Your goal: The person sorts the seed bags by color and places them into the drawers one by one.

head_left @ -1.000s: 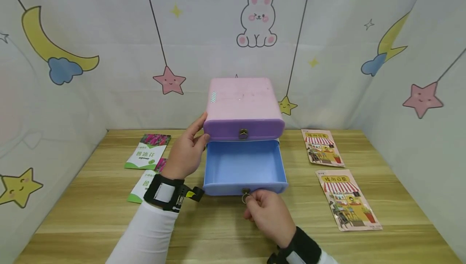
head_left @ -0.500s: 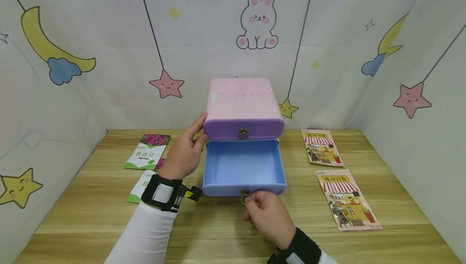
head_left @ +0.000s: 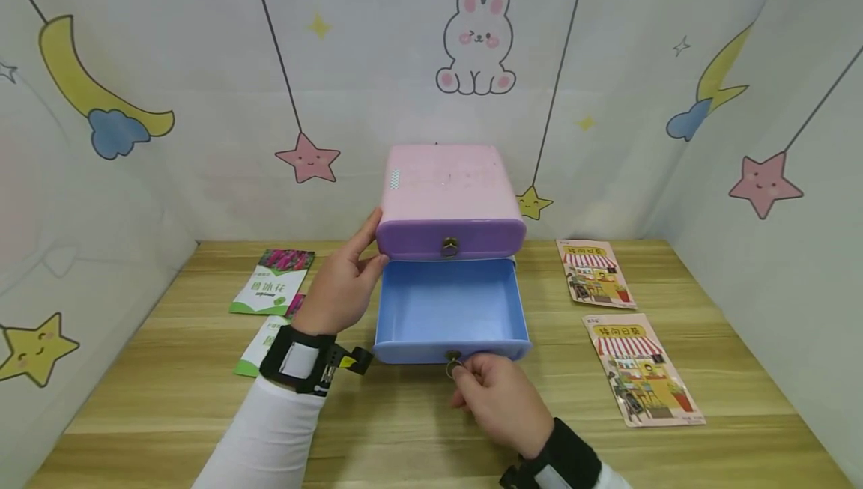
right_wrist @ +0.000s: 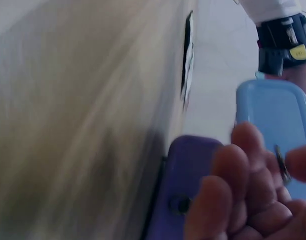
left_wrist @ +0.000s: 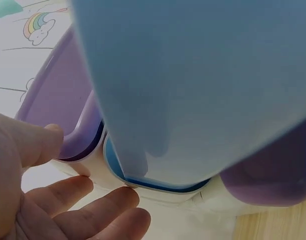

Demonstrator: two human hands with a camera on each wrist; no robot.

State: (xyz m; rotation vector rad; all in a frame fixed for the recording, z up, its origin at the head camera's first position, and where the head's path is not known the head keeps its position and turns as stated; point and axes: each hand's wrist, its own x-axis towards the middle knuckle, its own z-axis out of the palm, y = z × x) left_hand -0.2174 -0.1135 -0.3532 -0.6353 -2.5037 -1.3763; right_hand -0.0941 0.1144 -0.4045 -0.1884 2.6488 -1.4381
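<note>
A small pink cabinet (head_left: 445, 182) stands at the back of the table. Its purple top drawer (head_left: 404, 240) is closed, while the blue drawer (head_left: 411, 353) below is pulled well out, with nothing inside. At the front of that drawer, my right hand (head_left: 506, 403) pinches the metal ring pull (right_wrist: 282, 165) between thumb and forefinger. My left hand (head_left: 340, 287) rests against the cabinet's left side. Its fingertips touch the side wall in the left wrist view, and the thumb lies by the purple drawer's edge. A closed purple bottom drawer (right_wrist: 192, 160) shows in the right wrist view.
Two green-and-white flower packets lie on the left, the rear one (head_left: 270, 283) overlapping the front one (head_left: 259, 347), which is partly behind my left arm. Two shop-picture packets, one behind (head_left: 596, 273) and one nearer (head_left: 643, 369), lie right. A printed cloth backdrop (head_left: 222, 174) stands behind.
The blue drawer's front sits very slightly nearer to me than a second ago. Both hands keep their hold and place, and the packets lie as before.
</note>
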